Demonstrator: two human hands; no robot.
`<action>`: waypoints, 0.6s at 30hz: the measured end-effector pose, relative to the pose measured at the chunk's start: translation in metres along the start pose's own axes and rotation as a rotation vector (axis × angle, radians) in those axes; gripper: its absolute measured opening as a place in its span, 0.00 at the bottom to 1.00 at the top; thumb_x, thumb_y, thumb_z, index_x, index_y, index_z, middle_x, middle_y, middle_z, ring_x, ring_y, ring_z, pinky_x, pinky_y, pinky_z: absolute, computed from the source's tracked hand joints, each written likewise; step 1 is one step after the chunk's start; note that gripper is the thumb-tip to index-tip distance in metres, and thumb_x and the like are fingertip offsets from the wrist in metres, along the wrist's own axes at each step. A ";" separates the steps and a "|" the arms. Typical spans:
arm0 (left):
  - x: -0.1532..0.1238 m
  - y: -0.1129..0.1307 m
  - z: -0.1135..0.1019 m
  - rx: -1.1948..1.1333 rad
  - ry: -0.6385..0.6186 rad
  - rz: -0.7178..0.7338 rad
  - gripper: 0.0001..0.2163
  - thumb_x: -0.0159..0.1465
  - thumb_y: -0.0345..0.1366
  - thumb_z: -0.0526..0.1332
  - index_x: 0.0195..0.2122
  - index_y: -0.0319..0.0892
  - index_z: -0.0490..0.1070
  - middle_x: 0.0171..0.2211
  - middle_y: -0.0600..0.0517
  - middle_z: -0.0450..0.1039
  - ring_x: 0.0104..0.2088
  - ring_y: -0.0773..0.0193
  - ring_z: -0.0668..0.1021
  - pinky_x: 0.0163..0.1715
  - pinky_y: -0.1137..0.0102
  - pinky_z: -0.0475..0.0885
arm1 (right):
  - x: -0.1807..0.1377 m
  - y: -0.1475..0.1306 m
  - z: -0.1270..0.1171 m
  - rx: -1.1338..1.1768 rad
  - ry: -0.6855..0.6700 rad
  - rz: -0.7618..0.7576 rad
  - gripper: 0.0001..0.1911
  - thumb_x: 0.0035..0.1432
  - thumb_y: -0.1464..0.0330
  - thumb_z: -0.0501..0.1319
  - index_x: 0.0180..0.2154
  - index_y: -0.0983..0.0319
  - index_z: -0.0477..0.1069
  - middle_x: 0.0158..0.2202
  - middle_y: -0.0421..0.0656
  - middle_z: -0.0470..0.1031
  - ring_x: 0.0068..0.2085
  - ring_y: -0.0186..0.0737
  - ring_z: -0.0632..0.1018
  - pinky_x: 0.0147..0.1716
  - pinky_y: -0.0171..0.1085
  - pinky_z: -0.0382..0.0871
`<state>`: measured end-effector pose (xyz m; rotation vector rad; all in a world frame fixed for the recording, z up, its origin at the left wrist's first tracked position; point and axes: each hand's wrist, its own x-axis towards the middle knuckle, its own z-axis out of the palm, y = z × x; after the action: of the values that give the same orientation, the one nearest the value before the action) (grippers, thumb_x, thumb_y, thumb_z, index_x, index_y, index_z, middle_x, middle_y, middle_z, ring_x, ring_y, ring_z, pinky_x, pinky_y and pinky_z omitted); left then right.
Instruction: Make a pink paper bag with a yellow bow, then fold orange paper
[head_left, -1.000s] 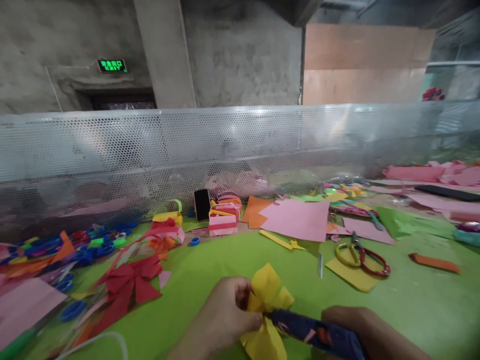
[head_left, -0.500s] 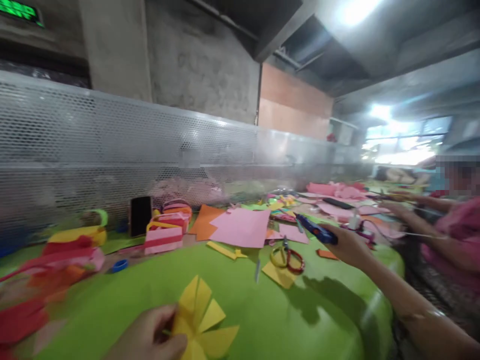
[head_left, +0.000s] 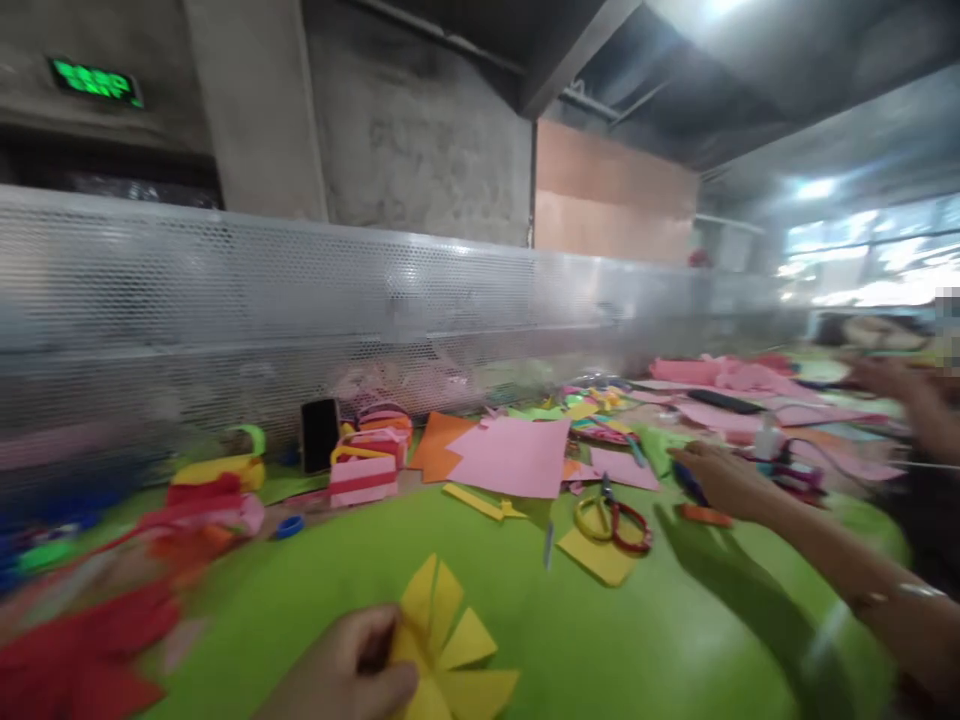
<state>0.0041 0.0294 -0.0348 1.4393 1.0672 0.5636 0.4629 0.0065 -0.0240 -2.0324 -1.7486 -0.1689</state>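
My left hand (head_left: pixel 352 665) pinches a yellow paper flower (head_left: pixel 450 650) with pointed petals, low in the head view. To the right, my right hand (head_left: pixel 727 480) reaches over the table with its fingers around a dark blue tool (head_left: pixel 688 482). The hand covers most of that tool, and its kind cannot be made out. Just beneath lies an orange strip (head_left: pixel 705 515). Scissors (head_left: pixel 630 527) with one yellow and one red handle rest partly on a yellow paper square (head_left: pixel 600 560). Left of them is a thin pale strip (head_left: pixel 549 547).
The green table (head_left: pixel 337 560) bears pink paper (head_left: pixel 517 455), orange paper (head_left: pixel 439 445), a striped paper bag (head_left: pixel 364 480), a blue ring (head_left: pixel 290 526) and red cutouts (head_left: pixel 90 650). A perforated metal panel (head_left: pixel 300 290) stands behind. Another person's arm (head_left: pixel 919 400) is at right.
My right hand has lowered the blue tool to about the tabletop, near the orange strip. My left hand still holds the flower. The view has swung slightly left.
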 end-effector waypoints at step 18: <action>-0.008 0.013 0.017 -0.048 -0.040 -0.026 0.11 0.44 0.29 0.59 0.31 0.37 0.72 0.30 0.51 0.77 0.34 0.59 0.77 0.37 0.68 0.69 | -0.037 -0.263 0.070 0.917 -0.051 -0.386 0.06 0.44 0.77 0.59 0.23 0.61 0.71 0.27 0.40 0.71 0.31 0.35 0.72 0.29 0.33 0.64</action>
<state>0.0186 0.0157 -0.0238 1.3882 1.0323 0.5362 0.1890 0.0267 -0.0326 -1.0482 -1.7590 0.4879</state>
